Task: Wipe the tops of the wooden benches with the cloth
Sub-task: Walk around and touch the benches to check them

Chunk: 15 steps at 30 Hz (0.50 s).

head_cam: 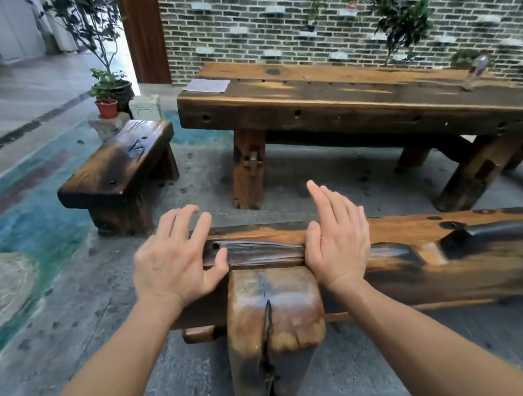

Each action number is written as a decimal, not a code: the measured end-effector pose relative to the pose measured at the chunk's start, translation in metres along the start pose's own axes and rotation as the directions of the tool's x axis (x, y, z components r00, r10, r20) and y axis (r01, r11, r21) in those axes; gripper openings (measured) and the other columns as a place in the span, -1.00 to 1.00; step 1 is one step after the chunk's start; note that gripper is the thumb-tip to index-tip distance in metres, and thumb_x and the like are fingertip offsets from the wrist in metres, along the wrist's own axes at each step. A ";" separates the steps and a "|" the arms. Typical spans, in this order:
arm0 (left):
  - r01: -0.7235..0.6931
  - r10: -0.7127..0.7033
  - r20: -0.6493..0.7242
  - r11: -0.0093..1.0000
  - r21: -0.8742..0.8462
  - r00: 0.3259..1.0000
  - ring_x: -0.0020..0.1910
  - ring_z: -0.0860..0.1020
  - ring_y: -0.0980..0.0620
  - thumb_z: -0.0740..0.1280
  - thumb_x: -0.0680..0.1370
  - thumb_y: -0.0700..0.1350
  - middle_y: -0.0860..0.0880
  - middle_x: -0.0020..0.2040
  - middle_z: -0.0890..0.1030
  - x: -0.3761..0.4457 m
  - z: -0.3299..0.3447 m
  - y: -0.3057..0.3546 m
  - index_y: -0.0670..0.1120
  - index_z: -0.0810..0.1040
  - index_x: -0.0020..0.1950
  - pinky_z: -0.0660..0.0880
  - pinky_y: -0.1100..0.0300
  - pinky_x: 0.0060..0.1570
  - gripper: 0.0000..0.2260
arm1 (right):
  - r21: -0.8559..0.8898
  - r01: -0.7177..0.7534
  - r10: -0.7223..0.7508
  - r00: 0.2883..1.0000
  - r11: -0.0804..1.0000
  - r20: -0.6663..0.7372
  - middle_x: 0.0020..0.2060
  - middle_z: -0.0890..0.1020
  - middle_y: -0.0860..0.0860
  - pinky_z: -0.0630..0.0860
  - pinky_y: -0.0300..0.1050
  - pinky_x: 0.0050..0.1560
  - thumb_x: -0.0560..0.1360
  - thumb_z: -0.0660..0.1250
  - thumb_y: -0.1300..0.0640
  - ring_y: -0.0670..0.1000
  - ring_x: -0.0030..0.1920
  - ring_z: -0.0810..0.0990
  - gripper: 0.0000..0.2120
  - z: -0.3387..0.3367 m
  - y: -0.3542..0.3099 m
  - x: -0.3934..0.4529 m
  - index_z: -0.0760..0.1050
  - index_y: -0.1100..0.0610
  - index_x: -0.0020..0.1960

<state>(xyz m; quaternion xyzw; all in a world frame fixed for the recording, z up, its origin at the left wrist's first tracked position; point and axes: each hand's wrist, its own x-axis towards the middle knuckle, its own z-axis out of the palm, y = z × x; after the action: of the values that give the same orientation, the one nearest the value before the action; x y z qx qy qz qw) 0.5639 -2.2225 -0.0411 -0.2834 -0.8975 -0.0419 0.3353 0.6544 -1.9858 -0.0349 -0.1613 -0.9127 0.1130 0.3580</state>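
Courtyard scene with three pieces of dark, varnished timber furniture: one long bench (425,242) nearest the viewer, one short bench (117,170) beyond its left end, and one heavy wooden table (341,104) beyond it, standing before a brick wall (294,4). One pale cloth (207,85) lies flat on the far left corner of the table, well apart from both hands. One clear bottle (476,71), blurred, stands towards the table's right end. Two potted plants sit on the floor past the short bench: a small red pot (107,107) in front of a larger dark pot (119,91). Two bare hands are at the left end of the long bench, either side of its thick leg (273,322). The left hand (175,262) has its fingers spread, empty, at the bench's end; contact cannot be judged. The right hand (339,240) is flat, fingers together and extended, empty, palm down over the bench top
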 end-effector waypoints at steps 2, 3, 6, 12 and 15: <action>-0.005 0.005 -0.013 1.000 0.012 1.000 0.20 0.51 -0.14 0.17 0.50 0.22 -0.12 0.23 0.54 0.006 0.004 -0.004 -0.10 0.55 0.19 0.54 0.01 -0.27 -0.52 | -0.012 -0.017 0.017 1.000 1.000 -0.003 0.44 0.48 0.01 0.24 0.28 0.50 0.52 0.03 0.01 0.09 0.45 0.41 -0.40 0.003 -0.003 0.005 0.31 -0.04 0.56; -0.003 0.004 -0.016 1.000 0.023 1.000 0.18 0.50 -0.14 0.16 0.50 0.23 -0.12 0.21 0.54 0.009 0.007 -0.006 -0.10 0.54 0.18 0.52 0.02 -0.29 -0.53 | -0.014 -0.021 0.021 1.000 1.000 -0.003 0.44 0.48 0.01 0.23 0.28 0.50 0.52 0.03 0.00 0.09 0.45 0.40 -0.40 0.006 -0.004 0.008 0.30 -0.05 0.56; -0.009 0.010 -0.018 0.999 0.045 1.000 0.14 0.48 -0.13 0.15 0.50 0.24 -0.11 0.16 0.52 0.019 0.016 -0.013 -0.09 0.52 0.15 0.47 0.05 -0.32 -0.54 | -0.016 -0.030 0.030 1.000 0.999 0.005 0.45 0.47 0.01 0.22 0.29 0.50 0.52 0.00 -0.02 0.08 0.45 0.38 -0.39 0.015 -0.005 0.017 0.29 -0.06 0.57; -0.014 0.022 -0.082 0.995 0.099 0.996 0.13 0.46 -0.16 0.07 0.53 0.27 -0.11 0.15 0.52 0.055 0.050 -0.036 -0.10 0.51 0.16 0.41 0.05 -0.34 -0.50 | 0.002 -0.030 0.030 0.999 1.000 -0.043 0.38 0.52 0.00 0.27 0.27 0.45 0.54 -0.01 -0.03 0.08 0.41 0.41 -0.40 0.042 -0.009 0.049 0.28 -0.07 0.57; -0.017 0.026 -0.085 0.995 0.102 0.996 0.15 0.45 -0.17 0.06 0.54 0.29 -0.11 0.16 0.50 0.074 0.075 -0.050 -0.08 0.49 0.19 0.35 0.04 -0.34 -0.49 | 0.024 -0.029 0.030 0.998 0.999 -0.047 0.33 0.54 0.01 0.28 0.27 0.44 0.56 0.03 -0.01 0.08 0.38 0.42 -0.43 0.066 -0.009 0.065 0.28 -0.06 0.57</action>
<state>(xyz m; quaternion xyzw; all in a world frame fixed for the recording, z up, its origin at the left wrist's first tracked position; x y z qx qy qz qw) 0.4486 -2.2092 -0.0470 -0.2739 -0.8801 -0.0051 0.3879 0.5624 -1.9752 -0.0392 -0.1731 -0.9002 0.1253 0.3796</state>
